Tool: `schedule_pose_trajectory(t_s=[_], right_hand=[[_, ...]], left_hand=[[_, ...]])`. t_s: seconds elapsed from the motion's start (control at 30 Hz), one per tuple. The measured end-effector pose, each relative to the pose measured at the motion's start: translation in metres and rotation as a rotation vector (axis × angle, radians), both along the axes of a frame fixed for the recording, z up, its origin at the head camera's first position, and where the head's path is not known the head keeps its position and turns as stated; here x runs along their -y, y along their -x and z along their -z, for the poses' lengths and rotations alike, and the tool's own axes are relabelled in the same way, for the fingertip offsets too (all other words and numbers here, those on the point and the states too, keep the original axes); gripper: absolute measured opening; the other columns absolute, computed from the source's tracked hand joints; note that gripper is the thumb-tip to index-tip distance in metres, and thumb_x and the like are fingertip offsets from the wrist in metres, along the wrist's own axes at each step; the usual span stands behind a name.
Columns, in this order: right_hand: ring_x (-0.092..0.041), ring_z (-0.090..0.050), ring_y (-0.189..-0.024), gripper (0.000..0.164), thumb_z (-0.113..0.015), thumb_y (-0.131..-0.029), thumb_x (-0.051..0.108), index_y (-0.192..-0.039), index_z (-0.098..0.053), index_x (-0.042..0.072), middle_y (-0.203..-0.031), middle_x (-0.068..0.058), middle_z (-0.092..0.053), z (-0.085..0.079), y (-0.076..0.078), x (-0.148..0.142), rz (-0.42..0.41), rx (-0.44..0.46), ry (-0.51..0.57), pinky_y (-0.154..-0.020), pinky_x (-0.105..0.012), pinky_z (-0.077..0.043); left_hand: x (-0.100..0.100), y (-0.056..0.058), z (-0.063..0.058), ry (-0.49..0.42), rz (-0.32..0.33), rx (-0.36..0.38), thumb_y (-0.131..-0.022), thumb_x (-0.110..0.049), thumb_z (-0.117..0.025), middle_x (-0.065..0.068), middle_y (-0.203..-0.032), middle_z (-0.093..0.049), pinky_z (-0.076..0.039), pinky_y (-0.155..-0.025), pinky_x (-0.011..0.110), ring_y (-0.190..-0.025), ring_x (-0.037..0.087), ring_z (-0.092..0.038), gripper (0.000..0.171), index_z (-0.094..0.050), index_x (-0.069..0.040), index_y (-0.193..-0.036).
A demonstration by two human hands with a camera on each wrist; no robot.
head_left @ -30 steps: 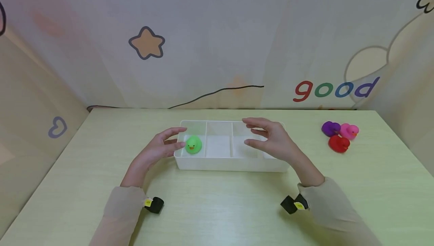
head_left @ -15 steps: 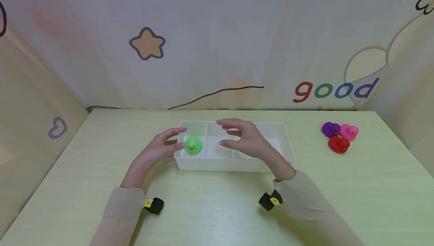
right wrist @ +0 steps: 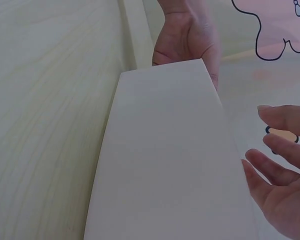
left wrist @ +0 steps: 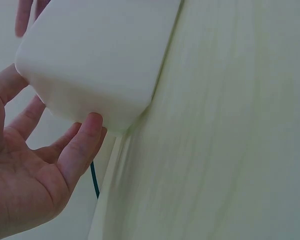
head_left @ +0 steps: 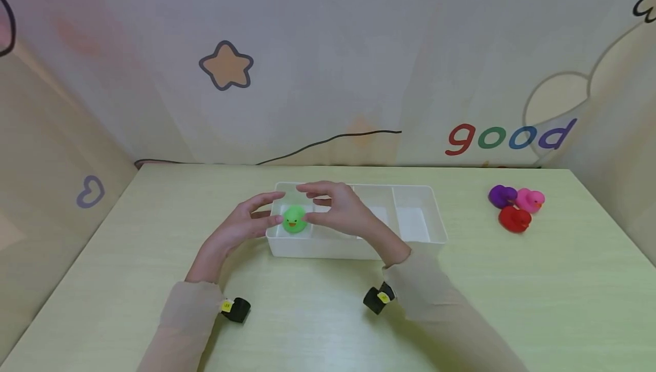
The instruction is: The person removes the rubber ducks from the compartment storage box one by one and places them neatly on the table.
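A white divided box (head_left: 323, 249) stands on the table, with a green rubber duck (head_left: 294, 224) in its leftmost compartment. My left hand (head_left: 243, 221) is at the box's left end, thumb and index extending over the rim toward the duck. In the left wrist view, relaxed fingers of the left hand (left wrist: 35, 175) touch the box's end wall (left wrist: 75, 100). Above the second compartment hovers my right hand (head_left: 338, 209), thumb tip right at the duck's side, fingers spread apart and holding nothing. The right wrist view has the right hand (right wrist: 285, 175) beside the box's long wall (right wrist: 165, 150).
Purple (head_left: 502, 196), pink (head_left: 530, 199) and red (head_left: 515, 219) rubber ducks sit grouped on the table's (head_left: 307, 309) right side. A printed cloth backdrop (head_left: 328, 76) rises behind the table. Each wrist carries a small black camera, such as the left camera (head_left: 238, 310).
My right hand has moved left across the box, from its right part to beside the green duck. The left hand stays at the box's left end, and the ducks have not moved.
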State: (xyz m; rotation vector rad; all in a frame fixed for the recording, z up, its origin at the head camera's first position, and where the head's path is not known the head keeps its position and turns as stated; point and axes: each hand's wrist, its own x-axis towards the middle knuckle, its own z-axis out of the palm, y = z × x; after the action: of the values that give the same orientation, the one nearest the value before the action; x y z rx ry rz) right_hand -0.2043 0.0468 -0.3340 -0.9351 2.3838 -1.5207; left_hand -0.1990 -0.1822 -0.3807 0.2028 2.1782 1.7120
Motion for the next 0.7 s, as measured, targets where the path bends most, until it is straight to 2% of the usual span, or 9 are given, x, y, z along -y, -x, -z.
schedule_pose_trajectory(t_s=[0.13,0.3,0.47,0.6,0.7], right_hand=[[-0.033,-0.050,-0.115,0.047,-0.067,-0.078,-0.001,-0.123,-0.053,-0.005,-0.125,-0.016,-0.054,0.000,0.004,0.009,-0.014,0.003,-0.042,-0.093,-0.030,-0.043],[-0.031,-0.054,-0.109,0.046,-0.068,-0.078,0.001,-0.122,-0.056,0.000,-0.124,-0.013,-0.056,0.001,0.011,0.019,-0.024,-0.017,-0.161,-0.090,-0.029,-0.045],[-0.027,-0.057,-0.103,0.042,-0.069,-0.077,0.002,-0.118,-0.059,-0.001,-0.118,-0.013,-0.060,0.004,0.015,0.029,-0.047,-0.092,-0.267,-0.086,-0.029,-0.048],[-0.025,-0.058,-0.096,0.039,-0.068,-0.076,0.001,-0.114,-0.061,-0.003,-0.113,-0.013,-0.063,0.004,0.016,0.037,-0.062,-0.151,-0.371,-0.077,-0.023,-0.047],[-0.021,-0.056,-0.085,0.037,-0.067,-0.076,-0.001,-0.113,-0.062,-0.003,-0.111,-0.013,-0.063,0.004,0.018,0.043,-0.081,-0.182,-0.462,-0.069,-0.020,-0.041]], left_hand=[[0.000,0.000,0.000,-0.008,0.004,0.004,-0.083,-0.028,-0.067,0.002,-0.145,-0.027,-0.037,-0.096,0.051,-0.131,0.033,-0.030,0.060,-0.040,-0.021,-0.136],[0.001,0.000,0.000,0.006,0.006,0.001,-0.083,-0.029,-0.067,0.002,-0.146,-0.025,-0.036,-0.097,0.052,-0.131,0.033,-0.029,0.061,-0.040,-0.020,-0.137],[0.002,-0.001,0.001,0.021,0.013,-0.011,-0.082,-0.030,-0.068,0.003,-0.147,-0.024,-0.036,-0.096,0.051,-0.132,0.033,-0.028,0.062,-0.039,-0.019,-0.136],[0.002,-0.001,0.001,0.011,0.026,-0.015,-0.083,-0.029,-0.067,0.001,-0.147,-0.024,-0.037,-0.096,0.050,-0.132,0.033,-0.027,0.062,-0.038,-0.020,-0.137],[0.003,-0.001,0.001,0.007,0.033,-0.018,-0.083,-0.029,-0.067,0.001,-0.147,-0.024,-0.037,-0.096,0.050,-0.132,0.033,-0.027,0.063,-0.038,-0.020,-0.137]])
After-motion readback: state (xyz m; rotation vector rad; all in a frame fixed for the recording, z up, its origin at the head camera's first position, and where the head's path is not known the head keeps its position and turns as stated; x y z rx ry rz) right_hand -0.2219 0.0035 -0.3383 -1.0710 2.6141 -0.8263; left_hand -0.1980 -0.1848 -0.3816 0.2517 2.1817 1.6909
